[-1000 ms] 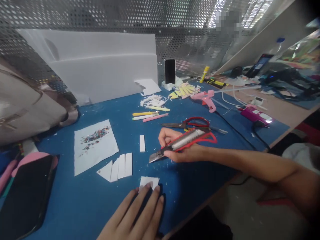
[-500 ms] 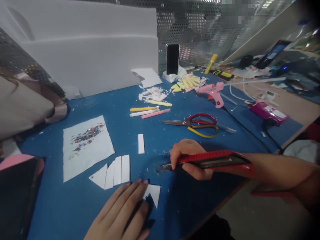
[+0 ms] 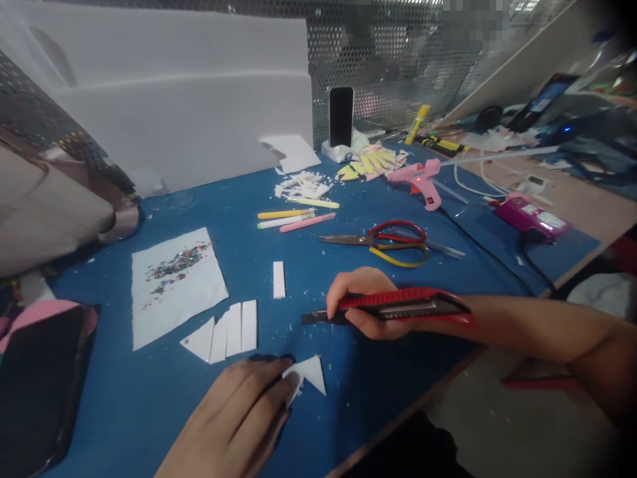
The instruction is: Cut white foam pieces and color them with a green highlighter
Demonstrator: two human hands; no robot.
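Observation:
In my right hand (image 3: 365,302) is a red utility knife (image 3: 398,305), its blade pointing left just above the table. The fingers are wrapped round its front part. My left hand (image 3: 239,408) rests low at the table's front, fingertips curled onto a small notched piece of white foam board (image 3: 312,373). Part of that piece is hidden under the fingers. Beyond the left hand lie several cut white strips (image 3: 242,326) side by side, with a pointed piece (image 3: 200,340) at their left end. A single white strip (image 3: 279,279) lies apart, farther up.
Scissors (image 3: 371,241), several marker pens (image 3: 286,214) and a pink glue gun (image 3: 423,182) lie beyond my right hand. At left are a paper sheet (image 3: 174,318) with coloured bits and a dark tablet-like device (image 3: 42,385). White scraps (image 3: 303,184) and a phone (image 3: 341,116) are at the back.
My left fingers have curled in from lying flat, and the notched white piece has turned a little. My right hand and the knife have shifted slightly left and up.

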